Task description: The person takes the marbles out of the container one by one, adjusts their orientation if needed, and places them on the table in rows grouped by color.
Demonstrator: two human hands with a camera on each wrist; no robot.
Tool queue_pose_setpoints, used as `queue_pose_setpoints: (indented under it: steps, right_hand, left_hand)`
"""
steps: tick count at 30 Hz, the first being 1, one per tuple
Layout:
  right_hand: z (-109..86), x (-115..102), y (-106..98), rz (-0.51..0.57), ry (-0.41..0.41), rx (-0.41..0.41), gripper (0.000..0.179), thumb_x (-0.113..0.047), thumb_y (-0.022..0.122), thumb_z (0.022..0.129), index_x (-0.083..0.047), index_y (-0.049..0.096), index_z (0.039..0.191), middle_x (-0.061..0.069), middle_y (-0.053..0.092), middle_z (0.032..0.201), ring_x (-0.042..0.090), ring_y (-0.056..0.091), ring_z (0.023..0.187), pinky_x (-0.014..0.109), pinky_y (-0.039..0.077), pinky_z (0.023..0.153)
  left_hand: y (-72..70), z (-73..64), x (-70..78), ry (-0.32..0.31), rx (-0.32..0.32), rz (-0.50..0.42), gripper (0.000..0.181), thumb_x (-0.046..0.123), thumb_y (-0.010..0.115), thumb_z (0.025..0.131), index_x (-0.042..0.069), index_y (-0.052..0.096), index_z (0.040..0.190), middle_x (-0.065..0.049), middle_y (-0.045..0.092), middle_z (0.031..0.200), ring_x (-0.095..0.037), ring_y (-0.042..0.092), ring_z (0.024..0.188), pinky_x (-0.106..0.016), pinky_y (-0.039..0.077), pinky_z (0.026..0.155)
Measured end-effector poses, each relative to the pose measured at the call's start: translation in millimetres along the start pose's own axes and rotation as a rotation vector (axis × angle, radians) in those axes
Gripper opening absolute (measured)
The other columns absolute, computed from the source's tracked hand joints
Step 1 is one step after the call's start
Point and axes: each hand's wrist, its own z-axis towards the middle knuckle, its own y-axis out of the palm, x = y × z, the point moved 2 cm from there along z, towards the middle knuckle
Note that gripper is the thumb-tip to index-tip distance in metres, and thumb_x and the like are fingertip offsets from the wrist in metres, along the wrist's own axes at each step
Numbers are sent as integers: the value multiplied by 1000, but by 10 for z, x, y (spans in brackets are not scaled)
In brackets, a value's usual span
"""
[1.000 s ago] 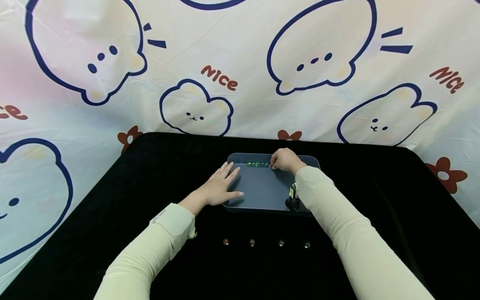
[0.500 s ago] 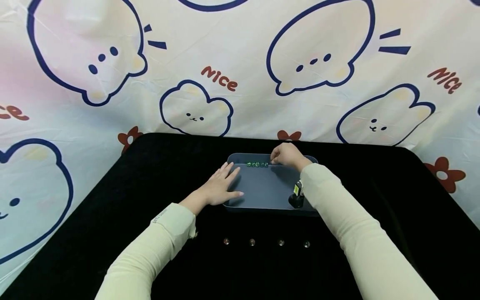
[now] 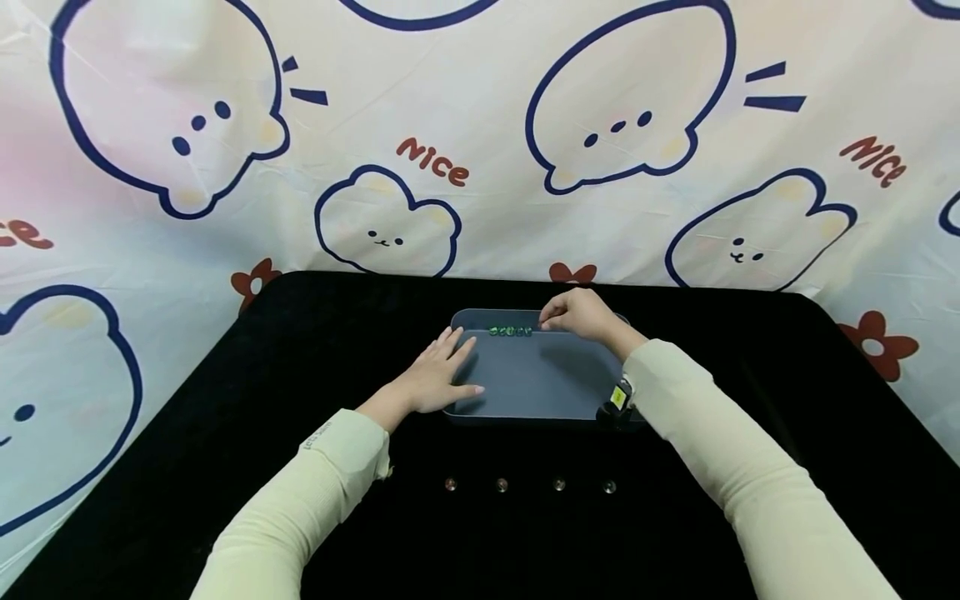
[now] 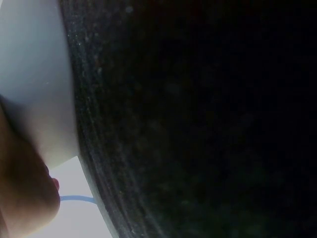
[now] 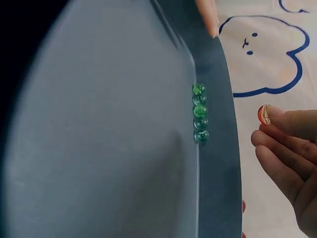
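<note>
My right hand [image 3: 581, 315] is raised over the far right part of the grey-blue tray [image 3: 525, 392]. In the right wrist view its thumb and fingers pinch a small marble [image 5: 263, 114] with red-orange and white swirls. Several green marbles [image 5: 200, 111] lie in a tight row along the tray's far wall, left of that hand. My left hand [image 3: 431, 375] rests across the tray's left side, fingers spread, thumb over the tray floor. One left fingertip [image 5: 212, 25] shows at the rim in the right wrist view.
Several small clear and reddish marbles [image 3: 502, 485] stand spaced in a row on the black cloth [image 3: 360, 333] in front of the tray. A printed curtain [image 3: 495, 233] hangs behind the table. A black wrist camera [image 3: 613, 410] hangs over the tray's near right corner.
My right hand has lifted and drawn slightly right, away from the row of green marbles, and its forearm has swung right. My left hand stays at the tray's left side.
</note>
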Motion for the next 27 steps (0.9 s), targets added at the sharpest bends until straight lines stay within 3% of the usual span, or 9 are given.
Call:
queue_pose_setpoints:
  steps: [11,18,27]
  right_hand:
    - [-299,-27,-90,156,23,16,18,-18,62,80,-6,67,92,2,65,87,17,57,82,33,46,70]
    - [-575,49,-93,276,35,23,23,-19,61,81,-1,65,95,7,64,90,26,57,88,42,44,76]
    - [-908,112,-112,324,23,36,28,-22,61,80,1,64,96,9,63,92,30,57,87,41,45,75]
  left_hand:
    - [-19,-2,-2,0,7,3,79,57,40,83,13,7,140,-10,-5,144,-20,-12,128,-38,-1,102]
    - [15,-4,-6,-9,-1,-9,79,57,40,82,15,7,140,-9,-5,144,-20,-11,128,-38,-1,102]
    - [25,-13,-8,-2,13,-6,79,57,41,82,14,9,140,-10,-3,144,-21,-10,129,-39,0,102]
